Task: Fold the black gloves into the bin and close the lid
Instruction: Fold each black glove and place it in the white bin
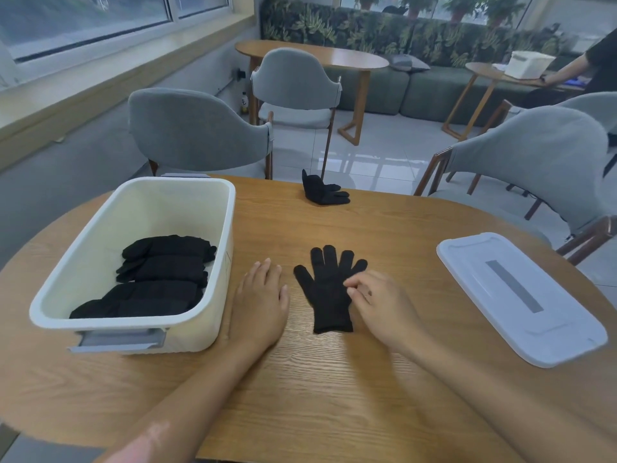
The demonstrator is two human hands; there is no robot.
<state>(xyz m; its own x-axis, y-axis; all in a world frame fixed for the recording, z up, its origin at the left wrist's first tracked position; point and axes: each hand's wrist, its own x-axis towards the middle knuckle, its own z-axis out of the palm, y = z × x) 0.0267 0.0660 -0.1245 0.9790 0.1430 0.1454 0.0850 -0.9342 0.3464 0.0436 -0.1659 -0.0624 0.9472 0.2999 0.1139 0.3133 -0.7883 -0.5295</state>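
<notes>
My right hand, fingers loosely curled and pinching at the edge of the flat glove, is the nearer one, my left hand lying flat and released beside it, and the glove's long axis runs cuff-toward-me, fingers pointing away.

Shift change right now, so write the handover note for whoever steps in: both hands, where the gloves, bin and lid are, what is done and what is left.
Left hand: open, flat on the table between bin and glove, holding nothing.
Right hand: fingers curled at the right edge of the flat glove; blurred, so no firm grip can be confirmed.
Bin: open, on the left, folded gloves already inside.
Flat glove: spread out, unfolded, between the hands.
Far glove: at the table's far edge, untouched.
Lid: off, lying to the right.
Left to do: fold and bin both gloves, then close the lid.
</notes>
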